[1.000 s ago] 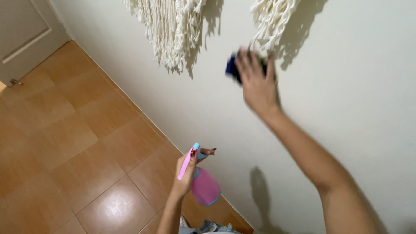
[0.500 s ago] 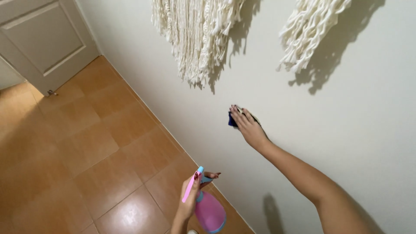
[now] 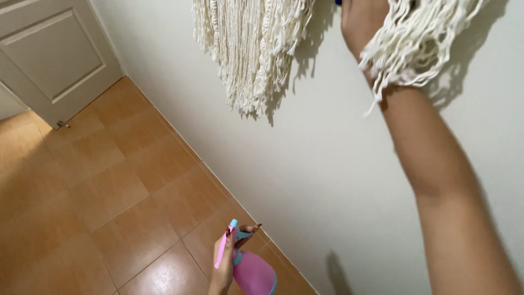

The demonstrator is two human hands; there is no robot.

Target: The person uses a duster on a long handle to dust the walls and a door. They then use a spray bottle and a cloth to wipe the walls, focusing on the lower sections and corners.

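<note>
My left hand (image 3: pixel 226 259) grips a pink spray bottle (image 3: pixel 252 272) with a blue collar and pink trigger, low over the tiled floor near the wall's foot. My right hand (image 3: pixel 361 24) is raised against the white wall (image 3: pixel 305 164) at the top edge, between two cream fringed macramé hangings (image 3: pixel 251 49). Fringe of the right hanging (image 3: pixel 420 38) drapes over my wrist. Only a sliver of a dark blue cloth (image 3: pixel 338 2) shows at the top edge by my fingers; the grip itself is cut off by the frame.
Orange-brown floor tiles (image 3: pixel 109 186) fill the lower left. A white panelled door (image 3: pixel 49 54) stands at the upper left with a small stopper at its foot. My right forearm (image 3: pixel 447 186) runs diagonally across the right side.
My right hand has moved up the wall from below the hangings to between them, now partly under the right fringe. The view has come closer to the wall. The spray bottle stays low.
</note>
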